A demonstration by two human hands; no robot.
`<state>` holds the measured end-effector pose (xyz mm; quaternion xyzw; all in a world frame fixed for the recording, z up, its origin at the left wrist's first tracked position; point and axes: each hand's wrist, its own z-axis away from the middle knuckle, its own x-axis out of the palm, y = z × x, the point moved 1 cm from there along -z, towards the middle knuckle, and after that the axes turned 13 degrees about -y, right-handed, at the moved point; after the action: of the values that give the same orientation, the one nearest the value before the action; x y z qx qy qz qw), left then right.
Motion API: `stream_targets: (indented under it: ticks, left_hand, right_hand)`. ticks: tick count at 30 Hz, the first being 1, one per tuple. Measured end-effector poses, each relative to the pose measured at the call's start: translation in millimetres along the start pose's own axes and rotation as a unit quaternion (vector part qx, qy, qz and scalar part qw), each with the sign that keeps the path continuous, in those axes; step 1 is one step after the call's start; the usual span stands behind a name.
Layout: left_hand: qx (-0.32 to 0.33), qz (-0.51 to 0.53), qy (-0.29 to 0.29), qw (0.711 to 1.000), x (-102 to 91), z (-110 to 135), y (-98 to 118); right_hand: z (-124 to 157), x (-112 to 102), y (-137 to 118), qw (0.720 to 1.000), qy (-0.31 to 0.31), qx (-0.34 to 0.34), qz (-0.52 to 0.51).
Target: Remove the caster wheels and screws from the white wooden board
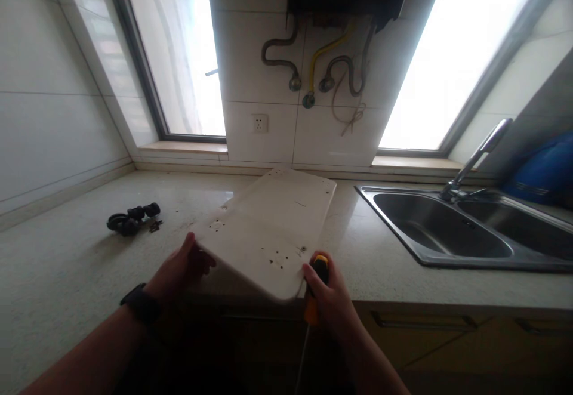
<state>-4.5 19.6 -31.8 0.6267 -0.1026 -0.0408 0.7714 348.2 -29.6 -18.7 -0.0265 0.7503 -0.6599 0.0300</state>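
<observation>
A pale flat board point(268, 222) with rounded corners is tilted over the counter's front edge, its near end raised. Groups of small screw holes show near its corners. My left hand point(190, 264) grips the left corner, thumb on top and fingers underneath. Held in my right hand point(331, 290) is a screwdriver point(312, 310) with a yellow and black handle, its thin shaft pointing down. That hand's thumb also presses on the board's near right corner. Several black parts point(129, 219), perhaps casters, lie in a pile on the left of the counter, with small dark screws point(155, 226) beside them.
A double steel sink point(414, 252) with a faucet point(474, 159) is set into the counter point(89, 275) on the right. Behind it stands something blue point(546, 168). Pipes point(311, 73) and a socket point(259, 123) are on the tiled wall. Drawer handles point(425, 322) run below the counter edge.
</observation>
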Motion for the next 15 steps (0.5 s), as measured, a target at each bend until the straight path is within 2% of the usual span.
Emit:
stream_targets:
  ticks: [2, 5, 8, 10, 11, 13, 15]
  left_hand:
    - [0.007, 0.083, 0.020, 0.996, 8.1, -2, 1]
    - [-0.010, 0.145, -0.005, 0.989, 23.1, 3, 4]
    - [-0.048, 0.153, -0.003, 0.987, 30.0, 13, 9]
    - [-0.070, 0.165, -0.007, 0.984, 28.9, 19, 12]
    - [-0.076, 0.173, -0.015, 0.982, 27.3, 21, 14]
    - [-0.076, 0.182, -0.031, 0.980, 23.8, 22, 18]
    - [-0.062, 0.178, -0.026, 0.982, 21.7, 19, 22]
  right_hand:
    - [4, 20, -2, 1.000, -0.016, -0.010, 0.018]
    - [12, 47, -8, 0.998, -0.054, -0.018, 0.034]
    - [17, 58, -19, 0.984, -0.166, -0.027, 0.066]
    - [17, 54, -26, 0.972, -0.220, -0.038, 0.070]
    - [15, 48, -29, 0.972, -0.223, -0.039, 0.058]
    - [10, 30, -31, 0.981, -0.190, -0.029, -0.001]
    - [6, 7, -30, 0.987, -0.124, -0.017, -0.101]
